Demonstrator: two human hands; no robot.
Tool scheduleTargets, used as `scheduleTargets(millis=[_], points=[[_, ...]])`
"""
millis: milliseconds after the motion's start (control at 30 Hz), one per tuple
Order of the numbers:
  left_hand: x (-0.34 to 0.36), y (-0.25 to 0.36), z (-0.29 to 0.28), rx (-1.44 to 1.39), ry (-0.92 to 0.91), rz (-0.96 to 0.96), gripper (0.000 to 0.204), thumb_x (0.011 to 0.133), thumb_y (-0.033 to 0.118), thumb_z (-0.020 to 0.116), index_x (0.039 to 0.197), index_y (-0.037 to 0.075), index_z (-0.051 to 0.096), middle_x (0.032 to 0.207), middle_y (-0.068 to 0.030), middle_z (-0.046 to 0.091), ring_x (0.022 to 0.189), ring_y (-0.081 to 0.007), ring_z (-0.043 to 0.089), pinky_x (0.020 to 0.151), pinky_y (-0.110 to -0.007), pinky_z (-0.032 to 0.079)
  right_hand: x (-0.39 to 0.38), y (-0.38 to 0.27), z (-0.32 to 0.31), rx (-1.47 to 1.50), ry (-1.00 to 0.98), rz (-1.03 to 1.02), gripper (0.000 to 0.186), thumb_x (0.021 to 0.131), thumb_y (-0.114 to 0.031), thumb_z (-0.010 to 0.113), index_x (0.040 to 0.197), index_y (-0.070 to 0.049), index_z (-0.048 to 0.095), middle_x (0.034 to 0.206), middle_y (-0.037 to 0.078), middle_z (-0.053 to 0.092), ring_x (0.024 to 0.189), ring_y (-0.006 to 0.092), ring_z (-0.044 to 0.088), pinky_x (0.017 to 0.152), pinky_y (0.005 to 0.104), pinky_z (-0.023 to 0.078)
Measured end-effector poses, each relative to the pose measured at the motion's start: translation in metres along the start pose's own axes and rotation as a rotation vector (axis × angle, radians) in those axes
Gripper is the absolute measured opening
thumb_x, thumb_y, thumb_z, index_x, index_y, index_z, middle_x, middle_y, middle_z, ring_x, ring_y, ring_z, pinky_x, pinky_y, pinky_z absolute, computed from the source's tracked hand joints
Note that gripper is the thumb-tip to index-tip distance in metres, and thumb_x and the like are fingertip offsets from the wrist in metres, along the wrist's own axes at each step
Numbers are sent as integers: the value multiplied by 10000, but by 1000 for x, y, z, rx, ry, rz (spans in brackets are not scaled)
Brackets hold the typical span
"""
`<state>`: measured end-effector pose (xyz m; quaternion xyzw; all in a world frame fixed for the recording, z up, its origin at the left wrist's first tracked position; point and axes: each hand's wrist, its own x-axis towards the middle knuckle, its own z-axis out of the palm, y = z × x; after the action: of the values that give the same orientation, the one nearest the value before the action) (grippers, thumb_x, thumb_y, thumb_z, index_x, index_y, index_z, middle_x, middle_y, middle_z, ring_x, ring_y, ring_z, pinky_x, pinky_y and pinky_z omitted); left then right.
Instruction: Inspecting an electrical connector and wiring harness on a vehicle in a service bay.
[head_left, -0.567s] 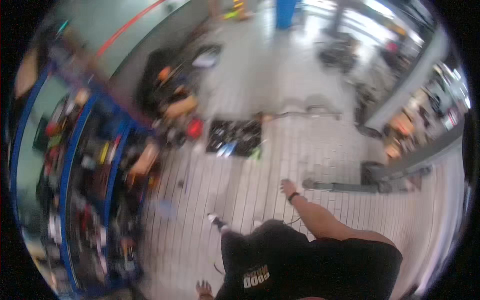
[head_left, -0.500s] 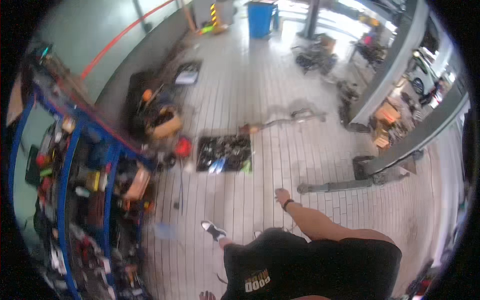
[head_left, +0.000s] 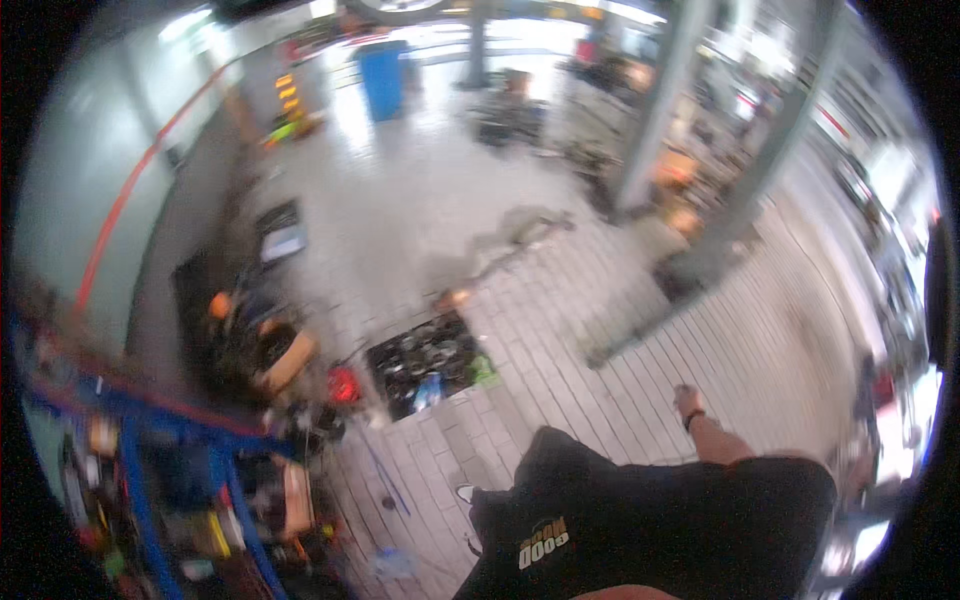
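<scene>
My right hand (head_left: 687, 402) hangs out to the right over the tiled floor (head_left: 560, 360), with a dark band at its wrist. It looks open, its fingers loose and a little blurred, and I see nothing in it. Nearest to it is the grey lift arm (head_left: 640, 335) low over the floor, apart from the hand. My left hand is out of view. Farther left, a black tray (head_left: 378, 372) of dark parts lies on the floor, with a blue item (head_left: 429, 391) and a green one (head_left: 485, 372) at its near edge.
A blue shelf rack (head_left: 135, 500) full of goods stands at the left. A red object (head_left: 343, 383) and an open cardboard box (head_left: 291, 364) are beyond it. Grey lift posts (head_left: 665, 110) rise at the right. A blue bin (head_left: 381, 85) stands far ahead.
My view has swung right and lifted, so the tray and shelves sit lower and farther left. My right hand has moved right in the picture. My left hand has left the lower edge.
</scene>
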<state>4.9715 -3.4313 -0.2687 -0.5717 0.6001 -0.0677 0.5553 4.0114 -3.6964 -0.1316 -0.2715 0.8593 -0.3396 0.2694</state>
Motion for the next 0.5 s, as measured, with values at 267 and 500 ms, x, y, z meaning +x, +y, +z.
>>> scheduleTargets(millis=[267, 500], points=[[139, -254, -34, -266, 361, -139, 507, 849, 393, 553, 1202, 78, 371, 1065, -78, 357, 902, -199, 289, 703, -421, 231, -69, 115, -216, 275, 468, 397, 326, 867, -367, 469, 1139, -213, 561, 1064, 16, 580, 1001, 180, 551, 739, 339, 463], [200, -430, -21, -524, 829, -54, 438, 858, 403, 547, 1102, 41, 512, 875, -108, 533, 697, -173, 451, 547, -351, 349, 46, 12, -393, 890, 443, -384, 433, 880, -291, 429, 1292, -159, 414, 1250, 106, 482, 1105, 201, 497, 732, 375, 507]])
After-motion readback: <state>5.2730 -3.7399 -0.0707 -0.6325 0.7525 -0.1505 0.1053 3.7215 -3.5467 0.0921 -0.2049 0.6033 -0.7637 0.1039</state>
